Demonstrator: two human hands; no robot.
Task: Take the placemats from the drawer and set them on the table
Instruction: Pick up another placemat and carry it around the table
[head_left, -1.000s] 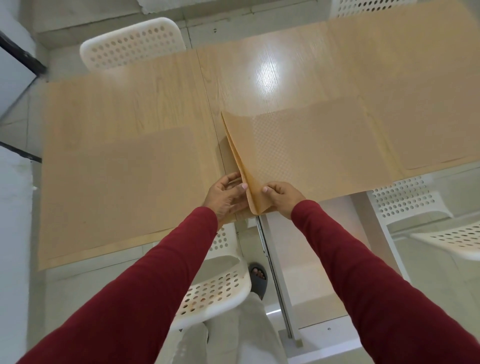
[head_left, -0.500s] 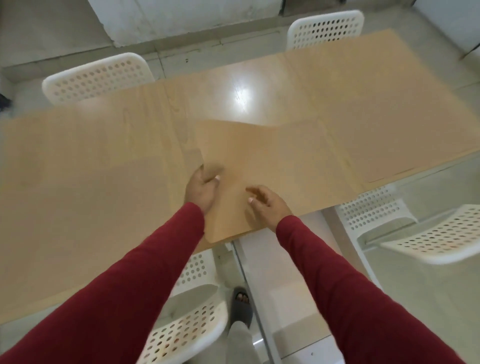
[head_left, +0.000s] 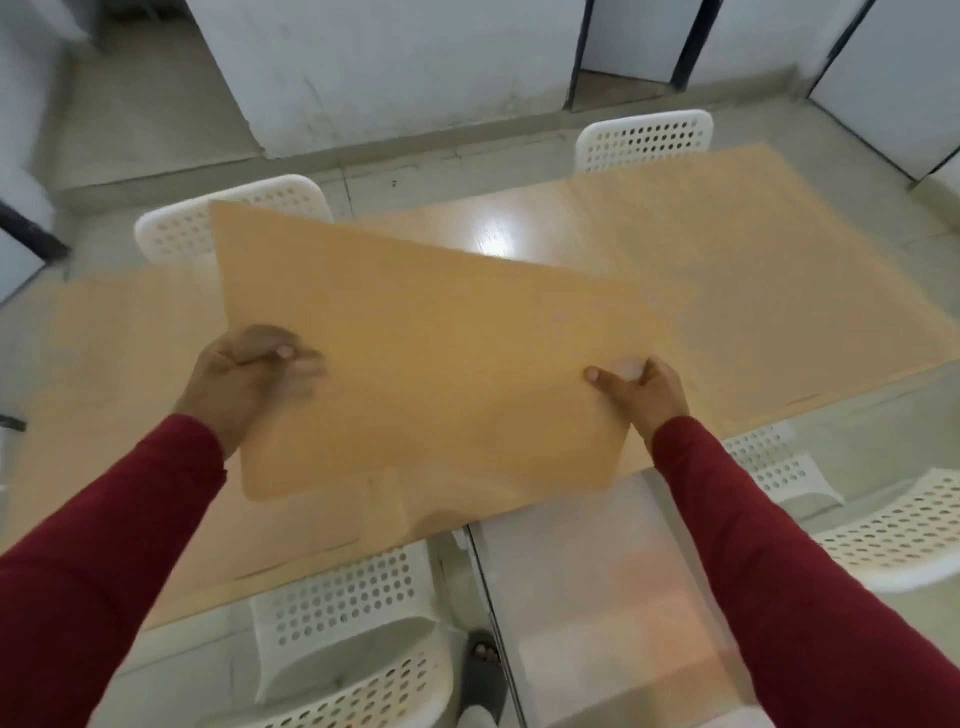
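Observation:
A tan placemat (head_left: 431, 364) is lifted flat above the wooden table (head_left: 519, 218), tilted with its far left corner highest. My left hand (head_left: 249, 374) grips its left edge, thumb on top. My right hand (head_left: 641, 392) pinches its right edge near the front corner. Other tan placemats lie flat on the table: one at the right (head_left: 810, 322), one at the near left (head_left: 130, 415), and one partly hidden under the lifted mat (head_left: 395, 499).
White perforated chairs stand around the table: one across at the left (head_left: 171, 228), one across at the right (head_left: 644, 137), one tucked in near me (head_left: 343, 623) and one at the near right (head_left: 893, 530). White walls and dark frames lie beyond.
Both hands have lifted the top placemat off the middle stack and spread apart to its side edges; it now hangs above the table. The head has tipped up toward the far side.

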